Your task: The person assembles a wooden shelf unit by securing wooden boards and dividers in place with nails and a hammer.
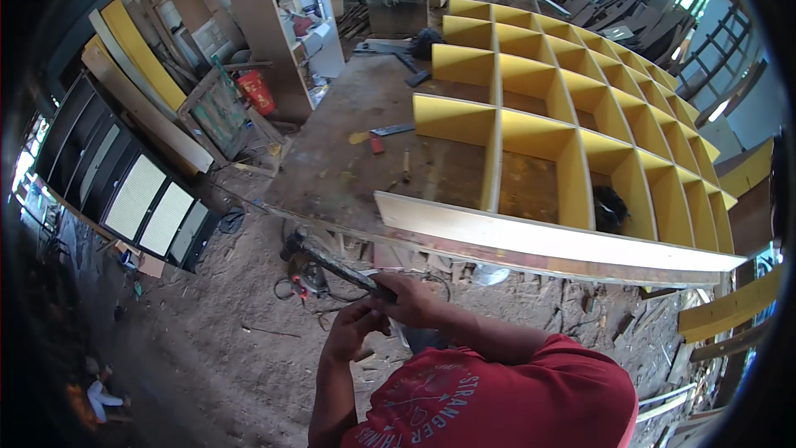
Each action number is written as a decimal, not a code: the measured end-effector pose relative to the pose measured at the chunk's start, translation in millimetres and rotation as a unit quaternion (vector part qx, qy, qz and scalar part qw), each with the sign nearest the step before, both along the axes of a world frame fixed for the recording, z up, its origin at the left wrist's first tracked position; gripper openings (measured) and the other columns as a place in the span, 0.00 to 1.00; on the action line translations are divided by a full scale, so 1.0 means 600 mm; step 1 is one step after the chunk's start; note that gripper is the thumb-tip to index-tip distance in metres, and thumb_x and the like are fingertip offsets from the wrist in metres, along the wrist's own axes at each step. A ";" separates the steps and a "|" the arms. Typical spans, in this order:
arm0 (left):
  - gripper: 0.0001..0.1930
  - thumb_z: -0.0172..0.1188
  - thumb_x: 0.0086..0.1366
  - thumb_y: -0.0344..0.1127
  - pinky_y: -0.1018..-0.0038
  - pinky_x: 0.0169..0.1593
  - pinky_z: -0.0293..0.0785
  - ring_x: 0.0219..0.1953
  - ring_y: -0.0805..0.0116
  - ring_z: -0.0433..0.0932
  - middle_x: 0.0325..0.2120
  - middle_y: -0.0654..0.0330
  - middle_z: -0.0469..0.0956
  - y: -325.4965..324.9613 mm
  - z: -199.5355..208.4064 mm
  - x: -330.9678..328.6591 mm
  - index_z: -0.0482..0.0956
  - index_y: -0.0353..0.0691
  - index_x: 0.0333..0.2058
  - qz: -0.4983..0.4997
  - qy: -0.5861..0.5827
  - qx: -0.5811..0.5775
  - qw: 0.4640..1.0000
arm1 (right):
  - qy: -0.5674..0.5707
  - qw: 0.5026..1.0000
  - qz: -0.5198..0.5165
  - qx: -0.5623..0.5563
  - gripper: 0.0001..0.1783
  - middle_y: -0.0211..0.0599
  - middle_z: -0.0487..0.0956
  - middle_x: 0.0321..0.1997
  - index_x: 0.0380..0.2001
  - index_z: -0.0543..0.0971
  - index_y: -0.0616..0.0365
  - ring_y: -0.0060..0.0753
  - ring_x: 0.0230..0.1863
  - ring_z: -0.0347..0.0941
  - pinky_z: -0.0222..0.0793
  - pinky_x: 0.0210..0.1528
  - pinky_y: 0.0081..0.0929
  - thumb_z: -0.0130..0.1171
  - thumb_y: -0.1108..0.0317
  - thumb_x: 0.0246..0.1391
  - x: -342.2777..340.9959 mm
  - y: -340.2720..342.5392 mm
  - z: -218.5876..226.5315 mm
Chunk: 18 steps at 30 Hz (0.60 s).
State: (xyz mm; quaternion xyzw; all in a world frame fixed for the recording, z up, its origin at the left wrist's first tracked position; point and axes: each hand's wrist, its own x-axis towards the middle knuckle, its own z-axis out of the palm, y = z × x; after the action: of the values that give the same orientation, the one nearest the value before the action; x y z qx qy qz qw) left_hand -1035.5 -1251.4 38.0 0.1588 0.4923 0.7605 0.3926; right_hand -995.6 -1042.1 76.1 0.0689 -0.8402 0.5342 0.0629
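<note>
My right hand is wrapped round the handle of a hammer. The hammer slants up and to the left, its dark head in front of the workbench's near edge. Close below the right hand, against the handle's lower end, is my left hand. Its fingers are curled together, and what they hold, if anything, is too small to make out. Beyond the hands, a yellow shelf frame with a grid of compartments lies on the workbench. A long pale board forms its near side.
On the bench are a metal strip, a small red object, a wooden-handled tool and a dark tool. A power tool with a cord lies on the dirt floor. A black cabinet stands at left.
</note>
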 end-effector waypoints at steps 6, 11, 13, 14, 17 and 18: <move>0.12 0.54 0.80 0.33 0.65 0.48 0.83 0.38 0.64 0.83 0.35 0.57 0.80 -0.152 0.000 -0.183 0.80 0.32 0.52 0.054 0.003 -0.058 0.997 | -0.031 0.992 0.086 -0.082 0.29 0.52 0.84 0.39 0.61 0.76 0.65 0.50 0.39 0.84 0.78 0.44 0.43 0.69 0.64 0.59 -0.241 -0.143 -0.020; 0.11 0.50 0.81 0.28 0.65 0.50 0.83 0.40 0.66 0.83 0.37 0.58 0.82 -0.291 0.015 -0.333 0.80 0.33 0.53 0.089 0.026 -0.097 0.991 | -0.065 0.979 0.174 -0.081 0.31 0.50 0.83 0.38 0.62 0.76 0.65 0.48 0.38 0.83 0.77 0.43 0.42 0.70 0.63 0.59 -0.441 -0.273 -0.002; 0.11 0.49 0.81 0.27 0.65 0.50 0.82 0.39 0.65 0.84 0.36 0.56 0.82 -0.339 0.026 -0.393 0.79 0.32 0.52 0.109 0.033 -0.121 0.986 | -0.012 0.978 0.190 -0.090 0.32 0.52 0.84 0.38 0.63 0.75 0.66 0.53 0.39 0.83 0.77 0.44 0.43 0.70 0.64 0.58 -0.513 -0.323 -0.003; 0.11 0.49 0.81 0.27 0.65 0.50 0.82 0.39 0.65 0.84 0.36 0.56 0.82 -0.361 0.020 -0.422 0.79 0.32 0.52 0.106 0.032 -0.116 0.987 | -0.014 0.979 0.186 -0.085 0.32 0.52 0.84 0.38 0.63 0.75 0.66 0.53 0.39 0.83 0.77 0.44 0.43 0.70 0.64 0.58 -0.544 -0.340 -0.002; 0.11 0.49 0.81 0.28 0.66 0.49 0.82 0.39 0.64 0.84 0.35 0.55 0.83 -0.432 -0.007 -0.522 0.78 0.33 0.53 0.106 0.006 -0.107 0.989 | -0.017 0.978 0.197 -0.060 0.31 0.50 0.83 0.40 0.63 0.76 0.63 0.49 0.38 0.83 0.78 0.43 0.41 0.71 0.64 0.58 -0.640 -0.409 -0.024; 0.11 0.49 0.82 0.29 0.65 0.48 0.83 0.39 0.64 0.84 0.35 0.56 0.83 -0.458 -0.015 -0.559 0.77 0.33 0.55 0.090 0.002 -0.084 0.992 | -0.016 0.980 0.190 -0.058 0.31 0.50 0.83 0.40 0.63 0.76 0.63 0.49 0.38 0.83 0.78 0.43 0.41 0.71 0.64 0.58 -0.673 -0.433 -0.036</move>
State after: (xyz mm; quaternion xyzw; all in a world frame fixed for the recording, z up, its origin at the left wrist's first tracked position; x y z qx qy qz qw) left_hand -1371.0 -1526.0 29.1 0.0819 0.5674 0.7484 0.3336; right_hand -1399.1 -1301.6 54.7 0.2147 -0.7801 0.5855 -0.0496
